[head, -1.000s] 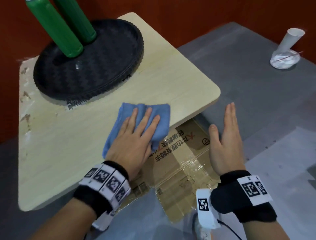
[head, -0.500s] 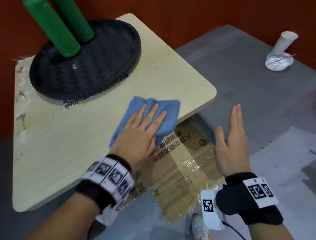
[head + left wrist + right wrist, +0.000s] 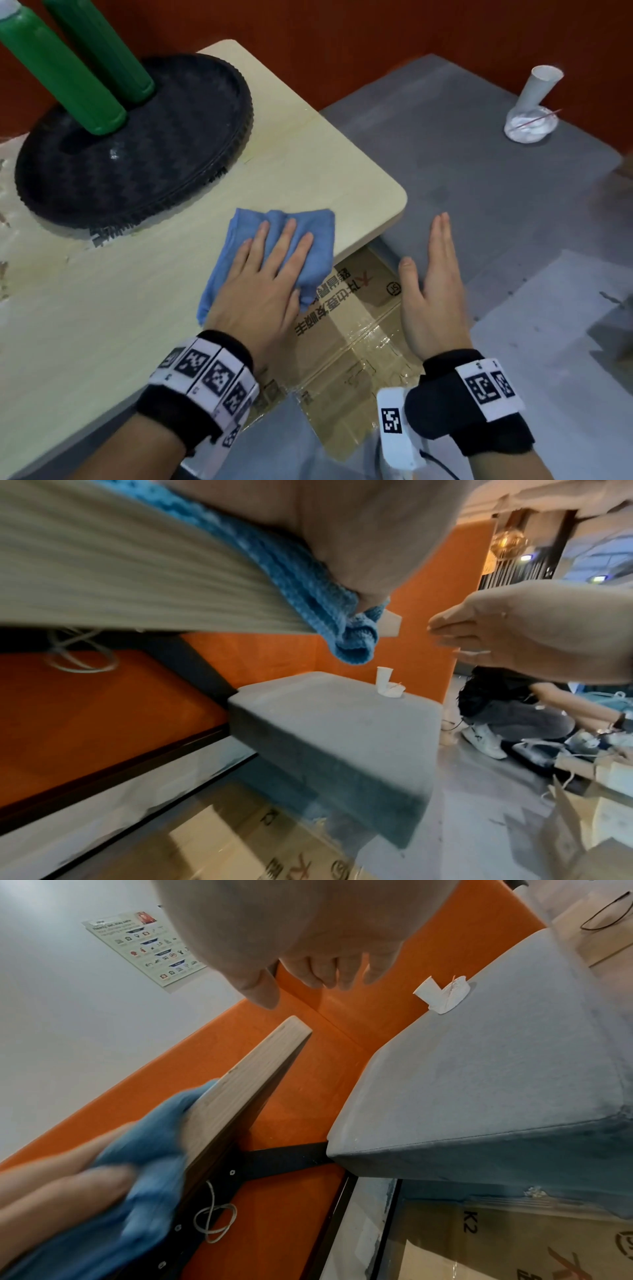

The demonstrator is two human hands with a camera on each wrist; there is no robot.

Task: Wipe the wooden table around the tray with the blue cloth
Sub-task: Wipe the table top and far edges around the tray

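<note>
Blue cloth [image 3: 274,253] is bunched flat on the wooden counter [image 3: 102,308], at its near right edge, with one fold draped over that edge (confirmed in the left wrist view [image 3: 342,631]). Cloth is pressed down by the left hand [image 3: 263,291]: fingers straight and slightly spread on top of the cloth, thumb tucked at the cloth's overhanging side; not gripped as far as can be seen. The same cloth [image 3: 137,1164] is seen blurred under those fingers in the right wrist view. Black round tray [image 3: 137,154] is seated on the far left part of the counter, well apart from the cloth, its ribbed rim facing the cloth. Two green bottles [image 3: 68,75] are stood on the tray, leaning in the wide-angle view; caps are cut off by the frame. Scuffed, flaking patches are visible along the counter's left edge. Right hand [image 3: 435,287] is held off the counter, to the right of its corner, in the air: fingers straight and pressed together, thumb out, nothing held. Below it a cardboard box [image 3: 346,342] with red and black print and clear tape is lying on the floor. A grey upholstered bench [image 3: 479,178] is placed beside the counter; a white paper cup [image 3: 537,89] is set on it next to a crumpled white wrapper [image 3: 529,126].
</note>
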